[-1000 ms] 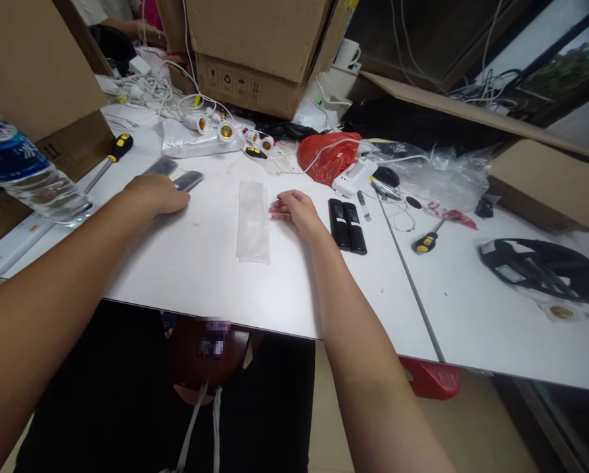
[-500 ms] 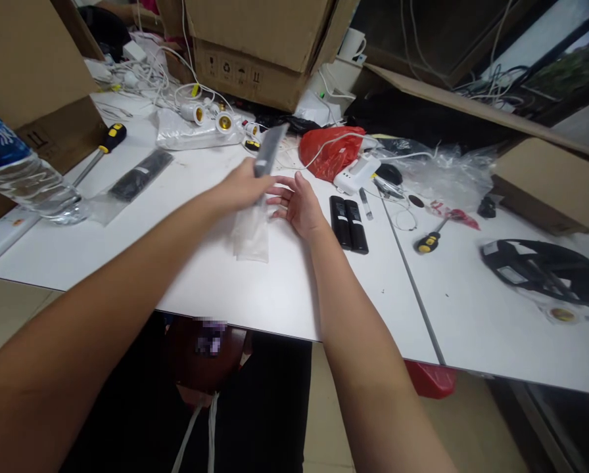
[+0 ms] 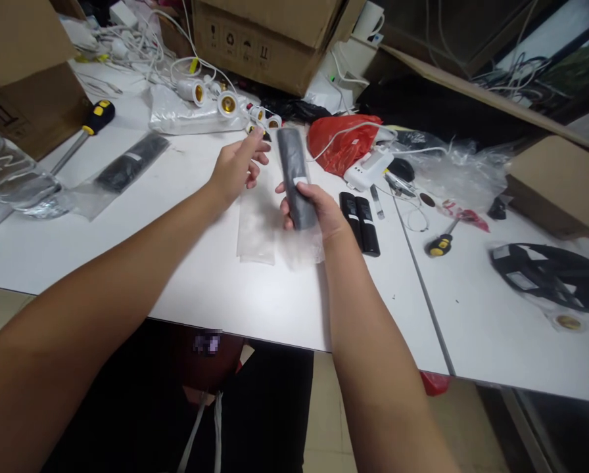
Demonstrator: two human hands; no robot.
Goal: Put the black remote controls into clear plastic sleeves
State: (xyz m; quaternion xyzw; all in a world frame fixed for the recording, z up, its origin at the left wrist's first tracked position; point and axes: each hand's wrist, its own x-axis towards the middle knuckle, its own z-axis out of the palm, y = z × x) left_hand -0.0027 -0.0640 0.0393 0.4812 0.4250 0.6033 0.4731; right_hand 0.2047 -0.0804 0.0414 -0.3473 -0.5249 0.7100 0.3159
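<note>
Above the white table point(image 3: 215, 289), the right hand point(image 3: 319, 213) is gripping a bagged black remote point(image 3: 294, 177) at its lower end; the left hand point(image 3: 235, 171) is hovering loosely open, empty; the remote looks light and stiff, its film probably slippery, so mid-body holds suit best.

Near table edge point(image 3: 215, 295) left open; far reach blocked by cardboard box point(image 3: 269, 39), cables point(image 3: 146, 46), red bag point(image 3: 341, 141).

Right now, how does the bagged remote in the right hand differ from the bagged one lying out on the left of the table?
The held remote is gripped upright by the right hand; the left remote lies flat and untouched. The held one's bag hangs loose below; the other's spreads flat. Both are dark, slim and in clear plastic.
</note>
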